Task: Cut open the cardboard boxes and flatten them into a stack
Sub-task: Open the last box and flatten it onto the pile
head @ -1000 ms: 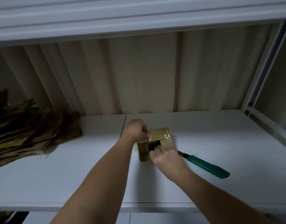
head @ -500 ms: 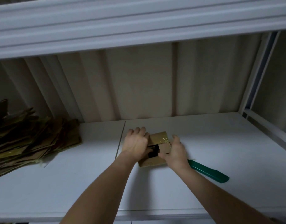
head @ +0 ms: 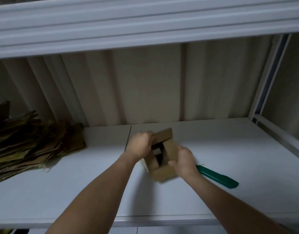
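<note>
box: small brown cardboard box (head: 164,157) sits mid-shelf on the white shelf (head: 229,157), flaps already splayed open and a dark gap showing in the middle; can't make out if anything is inside, it's blurry there

left hand: my left hand (head: 140,146) is curled over the far-left side of the box, fingers wrapped round the edge next to the upright back flap; a firm hold, not just resting

right hand: my right hand (head: 184,160) has fingers and thumb pinched on the near-right wall or flap; both hands are on the one box, pulling at opposite sides by the look of it

weight: I'd guess very light; a box that small shouldn't fight back at all

stiffness: thin corrugated board I reckon; stiff across the panels, floppy along the creases, so it should fold where the scores are; tape residue might keep some seams stubborn

where to hold: opposite walls near diagonal corners, roughly where the hands sit now; squeeze it sideways into a parallelogram and it should go flat; grabbing loose flaps alone would probably just tear them

slip risk: dry card is grippy; any glossy taped patches would be the slick bits

knife: green-handled knife (head: 218,176) lies on the shelf just right of the box, partly behind my right wrist; nobody's holding it

stack: flattened cardboard pile (head: 35,146) at the left end of the shelf, well apart from the box; that's where this one ends up
</note>
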